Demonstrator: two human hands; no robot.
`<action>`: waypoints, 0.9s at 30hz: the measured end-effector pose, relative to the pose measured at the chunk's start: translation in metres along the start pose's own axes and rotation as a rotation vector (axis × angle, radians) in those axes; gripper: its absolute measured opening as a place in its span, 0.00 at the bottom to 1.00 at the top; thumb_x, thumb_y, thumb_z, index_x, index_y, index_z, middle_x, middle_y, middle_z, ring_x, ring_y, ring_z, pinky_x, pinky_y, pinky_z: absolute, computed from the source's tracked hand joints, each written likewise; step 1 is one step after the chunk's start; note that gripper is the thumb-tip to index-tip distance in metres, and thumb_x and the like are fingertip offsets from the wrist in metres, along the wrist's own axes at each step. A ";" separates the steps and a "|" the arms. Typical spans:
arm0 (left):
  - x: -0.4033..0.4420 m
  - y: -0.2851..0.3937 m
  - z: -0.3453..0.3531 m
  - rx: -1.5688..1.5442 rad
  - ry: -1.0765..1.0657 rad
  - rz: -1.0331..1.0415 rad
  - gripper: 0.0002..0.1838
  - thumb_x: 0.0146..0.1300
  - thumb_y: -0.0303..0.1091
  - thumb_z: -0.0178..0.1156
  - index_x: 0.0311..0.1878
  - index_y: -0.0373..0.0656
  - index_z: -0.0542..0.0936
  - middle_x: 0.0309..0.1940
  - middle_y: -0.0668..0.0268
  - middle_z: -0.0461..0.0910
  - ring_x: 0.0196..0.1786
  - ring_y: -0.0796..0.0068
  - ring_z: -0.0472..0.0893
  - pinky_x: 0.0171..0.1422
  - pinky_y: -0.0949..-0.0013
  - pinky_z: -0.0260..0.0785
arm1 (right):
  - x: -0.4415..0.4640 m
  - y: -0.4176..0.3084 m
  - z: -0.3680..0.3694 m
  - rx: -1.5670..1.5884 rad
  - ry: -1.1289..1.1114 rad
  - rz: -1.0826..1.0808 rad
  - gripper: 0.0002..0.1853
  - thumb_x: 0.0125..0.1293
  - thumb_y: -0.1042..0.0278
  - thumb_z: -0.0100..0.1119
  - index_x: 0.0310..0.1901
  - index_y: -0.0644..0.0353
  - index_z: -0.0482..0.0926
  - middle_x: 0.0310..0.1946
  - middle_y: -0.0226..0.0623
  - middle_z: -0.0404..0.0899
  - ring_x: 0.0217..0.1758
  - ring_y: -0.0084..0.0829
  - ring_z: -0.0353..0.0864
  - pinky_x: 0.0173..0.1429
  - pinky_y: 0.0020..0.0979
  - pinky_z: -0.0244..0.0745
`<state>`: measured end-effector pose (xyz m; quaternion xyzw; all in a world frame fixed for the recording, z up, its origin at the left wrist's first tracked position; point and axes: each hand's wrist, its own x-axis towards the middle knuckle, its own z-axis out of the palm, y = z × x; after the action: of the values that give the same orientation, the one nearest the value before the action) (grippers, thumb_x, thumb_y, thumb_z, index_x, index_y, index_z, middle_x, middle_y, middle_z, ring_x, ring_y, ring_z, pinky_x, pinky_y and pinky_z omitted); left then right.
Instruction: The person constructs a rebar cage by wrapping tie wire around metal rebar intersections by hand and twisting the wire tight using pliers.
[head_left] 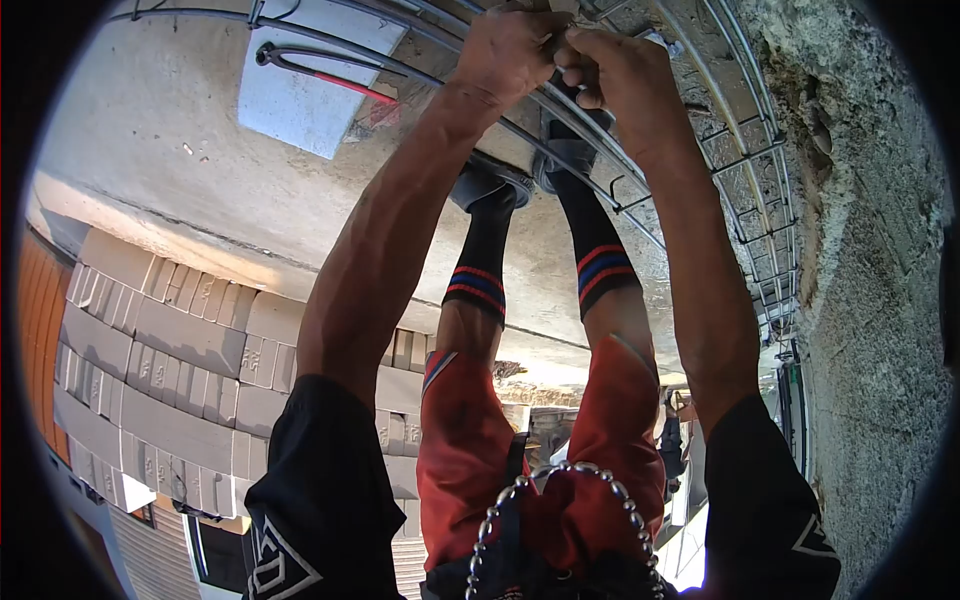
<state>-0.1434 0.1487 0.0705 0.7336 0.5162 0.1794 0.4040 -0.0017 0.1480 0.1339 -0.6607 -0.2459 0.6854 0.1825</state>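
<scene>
My left hand is closed at the top of the view, right at a bar of the steel rebar cage. Beside it, nearly touching, my right hand has its fingers curled and pressed together in a pinch. Whatever lies between the fingers of both hands is too small and shadowed to make out. Long bars of the cage, joined by thin cross ties, pass under my hands and curve down on the right. A pair of pincers with a red handle end lies to the left on a pale board.
My shoes stand on the concrete floor, close to the bars. A rough wall rises on the right. Stacked grey blocks fill the lower left, near an orange panel. A beaded chain hangs at my chest.
</scene>
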 end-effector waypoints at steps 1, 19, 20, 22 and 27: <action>0.003 -0.005 0.006 0.008 0.039 0.010 0.11 0.53 0.35 0.64 0.40 0.43 0.81 0.28 0.61 0.80 0.32 0.58 0.80 0.34 0.64 0.74 | 0.001 -0.003 -0.005 -0.060 0.060 -0.038 0.16 0.63 0.55 0.55 0.32 0.63 0.82 0.23 0.29 0.78 0.25 0.18 0.75 0.28 0.20 0.68; -0.007 -0.008 0.010 0.052 0.081 0.072 0.12 0.51 0.32 0.64 0.41 0.46 0.81 0.32 0.61 0.80 0.33 0.57 0.79 0.37 0.62 0.74 | 0.042 -0.003 -0.021 -0.302 0.041 0.047 0.12 0.58 0.65 0.62 0.37 0.66 0.82 0.26 0.34 0.81 0.26 0.20 0.79 0.28 0.19 0.71; -0.004 -0.009 0.005 0.050 0.034 0.098 0.11 0.52 0.32 0.64 0.40 0.45 0.81 0.32 0.61 0.80 0.32 0.57 0.80 0.36 0.62 0.74 | 0.040 0.005 -0.023 -0.379 0.037 -0.049 0.11 0.59 0.65 0.61 0.37 0.66 0.82 0.25 0.34 0.81 0.26 0.20 0.79 0.28 0.19 0.71; 0.007 -0.014 -0.004 0.050 -0.058 0.157 0.09 0.53 0.33 0.62 0.38 0.44 0.82 0.31 0.60 0.81 0.31 0.58 0.80 0.35 0.63 0.74 | 0.038 0.031 -0.027 -0.664 0.099 -0.380 0.09 0.60 0.67 0.60 0.35 0.66 0.82 0.23 0.35 0.82 0.24 0.21 0.79 0.29 0.22 0.72; 0.034 -0.009 -0.021 -0.145 -0.263 -0.150 0.11 0.51 0.31 0.60 0.37 0.39 0.82 0.27 0.52 0.80 0.29 0.58 0.80 0.35 0.61 0.71 | 0.029 0.055 -0.001 -0.614 0.245 -0.607 0.07 0.56 0.69 0.57 0.29 0.61 0.81 0.20 0.43 0.79 0.23 0.42 0.80 0.28 0.35 0.74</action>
<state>-0.1495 0.1896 0.0706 0.6790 0.4979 0.0878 0.5323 0.0019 0.1205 0.0783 -0.6583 -0.5972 0.4129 0.1986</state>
